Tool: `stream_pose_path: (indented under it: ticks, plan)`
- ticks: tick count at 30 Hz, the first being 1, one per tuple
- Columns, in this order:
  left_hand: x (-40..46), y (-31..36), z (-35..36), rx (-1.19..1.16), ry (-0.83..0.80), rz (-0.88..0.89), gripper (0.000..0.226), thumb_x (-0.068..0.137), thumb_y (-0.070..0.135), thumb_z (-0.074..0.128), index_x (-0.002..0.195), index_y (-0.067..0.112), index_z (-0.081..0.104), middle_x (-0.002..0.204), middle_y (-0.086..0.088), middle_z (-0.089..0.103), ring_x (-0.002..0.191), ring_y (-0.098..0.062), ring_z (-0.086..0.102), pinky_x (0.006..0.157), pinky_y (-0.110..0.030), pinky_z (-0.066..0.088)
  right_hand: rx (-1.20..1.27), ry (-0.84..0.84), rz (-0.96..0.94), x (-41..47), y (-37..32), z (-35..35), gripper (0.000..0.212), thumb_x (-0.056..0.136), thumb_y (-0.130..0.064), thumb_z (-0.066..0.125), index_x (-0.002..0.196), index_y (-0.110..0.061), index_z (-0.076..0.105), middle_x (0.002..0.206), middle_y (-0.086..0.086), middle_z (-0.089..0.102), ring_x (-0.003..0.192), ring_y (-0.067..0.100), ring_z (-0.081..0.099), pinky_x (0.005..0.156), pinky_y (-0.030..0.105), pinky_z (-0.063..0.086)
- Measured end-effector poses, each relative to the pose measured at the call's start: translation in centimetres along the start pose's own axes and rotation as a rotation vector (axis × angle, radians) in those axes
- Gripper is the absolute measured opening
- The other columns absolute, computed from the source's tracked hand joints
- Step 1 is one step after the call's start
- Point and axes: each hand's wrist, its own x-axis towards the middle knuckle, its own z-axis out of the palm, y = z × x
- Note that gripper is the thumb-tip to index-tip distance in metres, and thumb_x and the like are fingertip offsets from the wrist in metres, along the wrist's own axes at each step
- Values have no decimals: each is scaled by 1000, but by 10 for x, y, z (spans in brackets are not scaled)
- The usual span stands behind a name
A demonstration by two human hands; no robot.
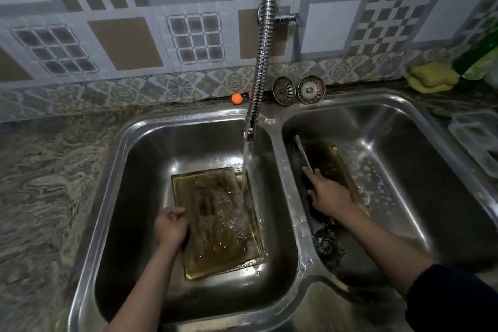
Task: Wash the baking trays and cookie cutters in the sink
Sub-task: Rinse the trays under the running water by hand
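Note:
A brownish baking tray lies in the left basin of a steel double sink, and water from the flexible faucet streams onto its far right corner. My left hand grips the tray's left edge with curled fingers. A second tray leans against the left wall of the right basin. My right hand rests on that tray, index finger stretched along its upper edge. Several dark metal cookie cutters lie in the right basin below this tray.
Two sink strainers lean on the wall behind the sink, next to a small orange ball. A yellow sponge and a green bottle sit at the back right. A clear plastic container stands right of the sink. Granite counter extends left.

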Motion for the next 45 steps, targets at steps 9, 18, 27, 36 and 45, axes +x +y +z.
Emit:
stream_pose_path:
  ticks: [9,18,27,36,45]
  plan:
    - [-31,32,-9,71,-110,339,32,94,9,48,121,23,59,107,4,60,92,-13,61,82,-41,56,598,481,49,-34,-26,-34,48,95,-17,52,142,-10,42,146,12,43,135,26,41,111,39,34]
    - [-74,77,-17,-226,45,427,29,98,9,42,115,23,59,105,12,57,86,4,51,80,-20,43,720,631,-391,-84,-110,-58,35,92,-11,51,126,-9,58,124,5,61,117,15,56,101,37,47]
    - [-125,115,8,-385,22,733,32,93,-3,45,118,13,57,83,29,64,70,23,54,62,2,39,446,294,-383,-24,-152,-79,64,91,-36,35,148,-8,30,157,11,23,146,25,16,116,50,19]
    - [-130,114,8,-444,-79,742,37,95,-2,45,128,15,50,70,45,56,59,22,51,56,2,38,530,323,-405,-8,-133,-77,69,91,-53,28,149,-15,29,159,5,19,148,21,10,117,51,17]
    - [-124,116,1,-485,-67,771,37,95,-2,46,128,13,52,112,26,62,92,18,57,77,-1,43,423,326,-611,-19,-135,-72,61,95,-47,32,151,-28,17,160,0,10,148,20,5,118,56,11]
